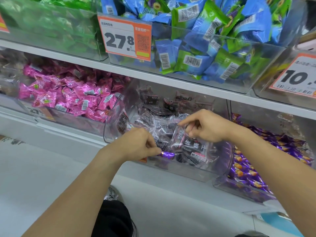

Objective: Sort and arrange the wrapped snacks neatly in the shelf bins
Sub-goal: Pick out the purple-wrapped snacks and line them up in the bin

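A clear plastic bin (171, 170) on the lower shelf holds several transparent packets of dark snacks (193, 146). My left hand (136, 144) hovers at the bin's front left and pinches a small purple wrapped snack (168, 154) by one end. My right hand (203, 125) is over the middle of the bin, fingers curled, with a clear dark-snack packet (177, 139) hanging under its fingers. Whether it grips that packet is not plain. To the right stands a bin of purple wrapped snacks (253, 170).
A bin of pink wrapped snacks (71, 96) sits to the left on the same shelf. Above are bins of blue and green packets (205, 40) and green packets (51, 23), with orange price tags (124, 38). White shelf ledge (51, 134) runs below.
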